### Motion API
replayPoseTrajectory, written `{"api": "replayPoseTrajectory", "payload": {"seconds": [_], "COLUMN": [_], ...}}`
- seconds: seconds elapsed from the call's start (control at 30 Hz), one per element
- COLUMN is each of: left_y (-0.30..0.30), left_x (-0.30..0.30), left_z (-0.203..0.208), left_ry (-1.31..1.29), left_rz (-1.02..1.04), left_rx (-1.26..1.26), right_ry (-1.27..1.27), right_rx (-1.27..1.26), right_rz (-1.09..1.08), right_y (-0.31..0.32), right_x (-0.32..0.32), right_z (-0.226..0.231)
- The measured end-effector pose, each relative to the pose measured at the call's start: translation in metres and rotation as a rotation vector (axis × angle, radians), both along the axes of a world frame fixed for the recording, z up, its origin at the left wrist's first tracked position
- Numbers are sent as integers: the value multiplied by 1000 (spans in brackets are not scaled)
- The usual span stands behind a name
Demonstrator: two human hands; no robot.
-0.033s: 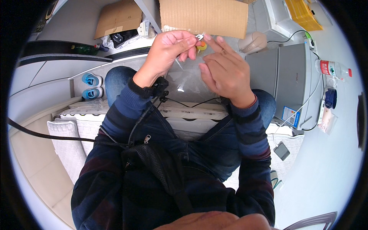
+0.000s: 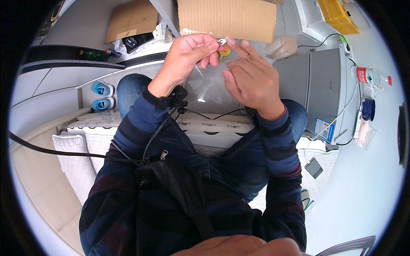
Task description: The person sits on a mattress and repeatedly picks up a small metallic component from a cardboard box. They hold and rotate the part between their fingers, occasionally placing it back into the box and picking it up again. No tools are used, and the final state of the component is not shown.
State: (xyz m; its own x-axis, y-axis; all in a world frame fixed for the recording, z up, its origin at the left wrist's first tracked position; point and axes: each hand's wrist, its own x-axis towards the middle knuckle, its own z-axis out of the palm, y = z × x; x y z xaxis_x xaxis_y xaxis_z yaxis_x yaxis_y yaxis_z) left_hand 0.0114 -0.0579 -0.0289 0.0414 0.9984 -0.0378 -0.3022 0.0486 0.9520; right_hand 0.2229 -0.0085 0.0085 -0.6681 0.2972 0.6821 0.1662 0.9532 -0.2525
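Held out over the floor, my left hand (image 2: 183,59) pinches a small silver metal clasp (image 2: 222,41) between thumb and forefinger. Just below it is a small round yellow-and-orange piece (image 2: 225,51); whether it joins the clasp I cannot tell. A thin pale pointed strip (image 2: 199,71) sticks out beneath the left hand, its kind unclear. My right hand (image 2: 254,83) is on the other side, forefinger stretched out with its tip at or very near the clasp. Its thumb stands apart lower down, and nothing shows in its grasp.
A cardboard box (image 2: 226,17) lies beyond my hands. To the right are a grey small fridge (image 2: 314,85), a plastic bottle (image 2: 367,76) and a phone-like device (image 2: 314,168) on a cable. Blue shoes (image 2: 102,88) stand left. A black cable (image 2: 64,151) runs to my left arm.
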Motion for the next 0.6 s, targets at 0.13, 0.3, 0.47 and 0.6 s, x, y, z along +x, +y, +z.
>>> {"api": "replayPoseTrajectory", "payload": {"seconds": [0.13,0.3,0.47,0.6], "left_y": [-1,-2,-1,-1], "left_x": [-2,-3,-2,2], "left_z": [2,4,5,4], "left_ry": [-11,-85,-57,17], "left_rz": [-27,-57,-39,2], "left_rx": [-46,-77,-77,-71], "right_ry": [-12,-25,-33,-45], "right_rx": [2,1,1,13], "right_rz": [32,34,18,-1], "right_y": [4,3,3,4], "right_x": [5,6,6,4], "right_z": [2,3,1,0]}}
